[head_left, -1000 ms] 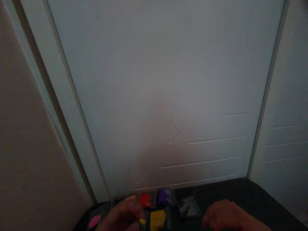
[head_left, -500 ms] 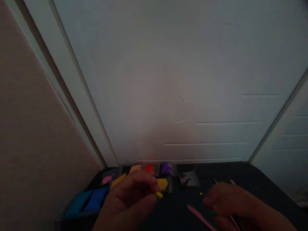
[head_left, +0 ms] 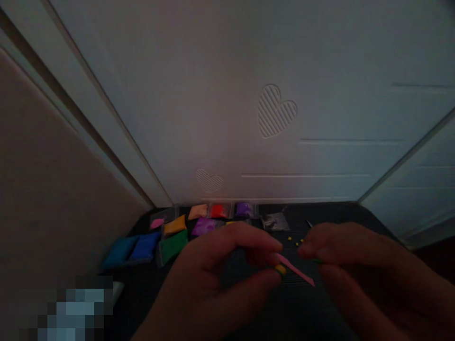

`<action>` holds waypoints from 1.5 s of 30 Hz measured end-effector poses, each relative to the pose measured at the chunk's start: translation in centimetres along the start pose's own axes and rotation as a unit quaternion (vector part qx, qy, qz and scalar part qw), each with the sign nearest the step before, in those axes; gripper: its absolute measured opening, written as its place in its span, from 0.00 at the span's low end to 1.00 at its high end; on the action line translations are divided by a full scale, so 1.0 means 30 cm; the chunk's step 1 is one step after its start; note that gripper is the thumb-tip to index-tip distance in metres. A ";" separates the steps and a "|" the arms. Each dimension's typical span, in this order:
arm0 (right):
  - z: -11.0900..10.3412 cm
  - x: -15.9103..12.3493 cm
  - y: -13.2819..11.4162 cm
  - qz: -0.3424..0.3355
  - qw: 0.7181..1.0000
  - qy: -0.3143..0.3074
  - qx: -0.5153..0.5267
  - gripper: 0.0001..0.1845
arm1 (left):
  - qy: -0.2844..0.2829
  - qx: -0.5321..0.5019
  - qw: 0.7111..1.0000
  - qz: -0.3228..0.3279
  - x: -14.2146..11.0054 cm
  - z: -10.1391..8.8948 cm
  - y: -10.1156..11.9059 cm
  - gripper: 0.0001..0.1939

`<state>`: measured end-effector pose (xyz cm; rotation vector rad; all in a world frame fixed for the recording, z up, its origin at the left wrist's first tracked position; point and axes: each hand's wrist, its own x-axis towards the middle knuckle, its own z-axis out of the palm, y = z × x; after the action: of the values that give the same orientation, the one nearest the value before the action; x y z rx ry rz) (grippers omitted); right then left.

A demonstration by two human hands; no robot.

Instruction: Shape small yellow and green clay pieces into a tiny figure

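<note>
My left hand (head_left: 216,272) pinches a small yellow and green clay piece (head_left: 280,270) between thumb and fingertips. To its right, my right hand (head_left: 359,255) is closed in a pinch, with a thin bit of green clay (head_left: 315,260) showing between thumb and fingers. The two hands are apart, fingertips facing each other over the dark table (head_left: 284,317). Between them lies a pink modelling tool (head_left: 298,273), its left end close to my left fingertips. Tiny yellow bits (head_left: 289,238) lie just beyond my right fingertips.
Several clay packets stand behind and left of my left hand, among them a green packet (head_left: 174,247), a blue packet (head_left: 145,247) and a red packet (head_left: 220,210). A grey packet (head_left: 275,221) lies near the white panel (head_left: 227,142) at the table's back edge.
The view has tilted down, so more of the table and packets shows. My hands have come closer together in view, the left still pinching the yellow and green clay piece.
</note>
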<state>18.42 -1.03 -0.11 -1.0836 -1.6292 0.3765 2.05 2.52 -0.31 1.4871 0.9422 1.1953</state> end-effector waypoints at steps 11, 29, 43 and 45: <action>0.009 -0.010 -0.004 0.105 0.969 -0.059 0.217 0.02 | -0.033 -0.048 0.998 -0.008 -0.005 -0.004 0.024 0.15; -0.003 -0.014 -0.001 0.133 0.956 -0.104 0.238 0.01 | -0.060 -0.098 0.993 0.017 0.002 0.014 0.006 0.13; 0.002 -0.015 -0.007 0.114 0.966 -0.074 0.222 0.01 | -0.018 -0.096 0.995 -0.015 -0.003 0.023 0.014 0.07; 0.003 -0.016 -0.001 0.116 0.965 -0.073 0.222 0.01 | -0.017 -0.078 0.997 -0.013 -0.001 0.019 0.013 0.04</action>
<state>18.33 -1.41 -0.42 -0.9165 -1.4481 0.9480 2.61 2.28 0.04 1.3629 0.8238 1.1941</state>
